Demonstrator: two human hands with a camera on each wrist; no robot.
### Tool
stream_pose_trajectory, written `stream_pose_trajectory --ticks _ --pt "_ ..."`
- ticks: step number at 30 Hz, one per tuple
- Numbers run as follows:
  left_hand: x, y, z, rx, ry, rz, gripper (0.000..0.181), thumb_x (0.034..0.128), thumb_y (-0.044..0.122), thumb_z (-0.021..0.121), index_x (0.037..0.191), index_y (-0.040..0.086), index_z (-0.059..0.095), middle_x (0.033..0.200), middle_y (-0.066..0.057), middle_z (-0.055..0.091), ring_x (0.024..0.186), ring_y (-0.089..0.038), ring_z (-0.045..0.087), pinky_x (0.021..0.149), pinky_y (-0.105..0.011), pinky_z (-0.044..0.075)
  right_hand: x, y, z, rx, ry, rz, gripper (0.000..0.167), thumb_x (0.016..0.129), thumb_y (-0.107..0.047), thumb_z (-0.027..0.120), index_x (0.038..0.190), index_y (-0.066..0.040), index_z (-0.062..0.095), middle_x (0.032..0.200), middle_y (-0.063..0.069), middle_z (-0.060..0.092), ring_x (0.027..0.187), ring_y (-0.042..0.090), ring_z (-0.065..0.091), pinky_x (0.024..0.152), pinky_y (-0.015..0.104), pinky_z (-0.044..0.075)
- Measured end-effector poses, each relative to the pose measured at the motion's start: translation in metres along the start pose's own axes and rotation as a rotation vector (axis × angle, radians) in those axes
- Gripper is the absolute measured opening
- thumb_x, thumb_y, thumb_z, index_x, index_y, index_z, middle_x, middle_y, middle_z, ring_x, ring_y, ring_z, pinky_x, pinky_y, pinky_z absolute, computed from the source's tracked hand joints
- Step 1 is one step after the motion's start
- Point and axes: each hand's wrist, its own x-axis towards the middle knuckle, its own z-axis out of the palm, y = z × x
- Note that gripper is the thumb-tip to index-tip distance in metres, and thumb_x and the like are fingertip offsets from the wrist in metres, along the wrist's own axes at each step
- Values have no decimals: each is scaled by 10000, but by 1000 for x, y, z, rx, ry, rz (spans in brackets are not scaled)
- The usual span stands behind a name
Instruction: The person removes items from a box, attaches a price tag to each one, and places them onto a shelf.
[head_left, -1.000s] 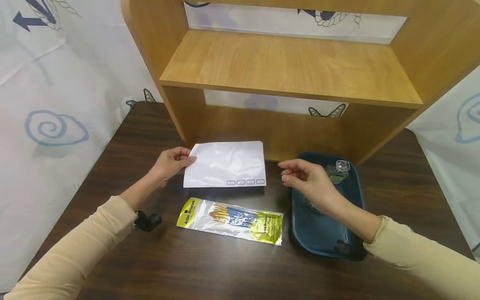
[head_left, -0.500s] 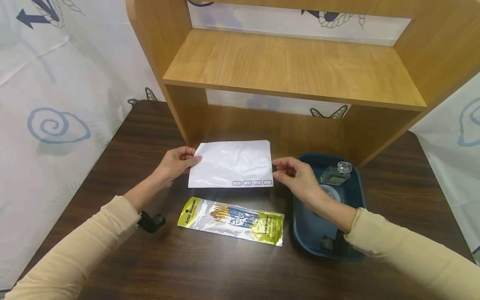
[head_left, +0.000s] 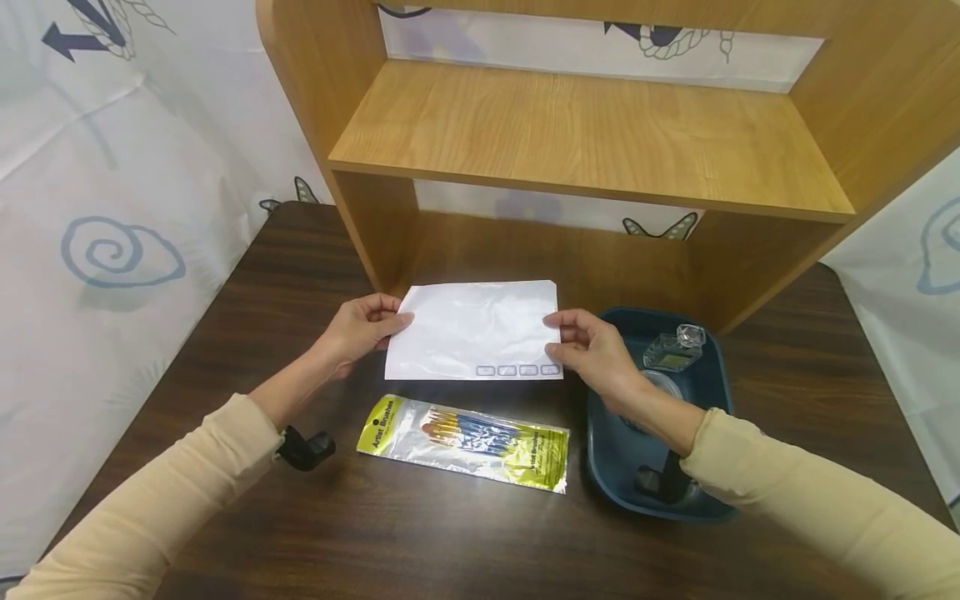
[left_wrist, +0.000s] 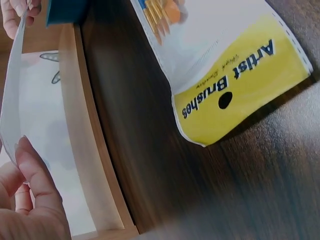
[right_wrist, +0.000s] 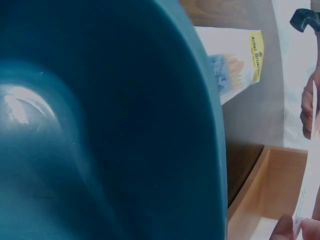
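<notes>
A white envelope (head_left: 476, 327) with small printed boxes along its lower right edge is held up between both hands, in front of the shelf. My left hand (head_left: 360, 328) pinches its left edge between thumb and fingers. At the right edge, my right hand (head_left: 591, 347) grips it the same way. Seen nearly edge-on in the left wrist view, the envelope (left_wrist: 14, 95) looks thin and slightly bowed. Below it on the table lies a clear packet of artist brushes (head_left: 465, 442) with yellow-green ends, touched by neither hand.
A wooden shelf unit (head_left: 585, 133) stands behind the hands. On the right, partly under my right forearm, sits a blue tray (head_left: 617, 467) holding a glass bottle (head_left: 672, 353) and a round clear item (head_left: 663, 383). Dark brown table (head_left: 420, 533) surrounds them.
My right hand has come left from over the tray and taken hold of the envelope's right edge. The envelope and left hand have shifted slightly right.
</notes>
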Motion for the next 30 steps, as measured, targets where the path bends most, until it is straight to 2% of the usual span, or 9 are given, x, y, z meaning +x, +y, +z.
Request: stream_pose_trajectory --ticks 6,15,24,28,30 --pt "-2 1 3 -22 -3 -5 347 897 186 644 1143 -21 515 815 40 567 713 -78 534 658 -215 489 -1 0 2 11 2 31 349 882 22 596 1226 -9 543 1044 170 584 798 166 545 668 160 481" --pt "-4 6 8 -50 0 4 356 886 189 660 1131 -29 521 800 55 593 705 -68 561 653 -188 504 -3 2 -1 25 50 0 315 889 19 589 1203 3 569 1015 175 601 765 133 559 667 158 490" --pt "-3 9 10 -57 12 13 357 890 182 653 1146 -31 523 802 52 591 699 -70 556 658 -203 502 -4 3 -4 23 73 9 278 909 -16 580 1186 -2 591 947 140 582 772 133 535 653 165 477" --pt "-4 10 9 -49 42 22 357 893 186 650 1148 -34 531 813 39 582 694 -71 549 657 -216 505 -6 4 -5 49 73 11 294 916 -55 586 1207 -10 585 970 105 560 800 129 517 688 198 496" --pt "-5 10 9 -46 64 26 352 895 185 645 1148 -32 534 821 32 575 695 -72 548 649 -206 503 -9 4 -5 89 73 12 315 911 -50 592 1221 -3 565 1020 90 566 838 119 544 748 217 521"
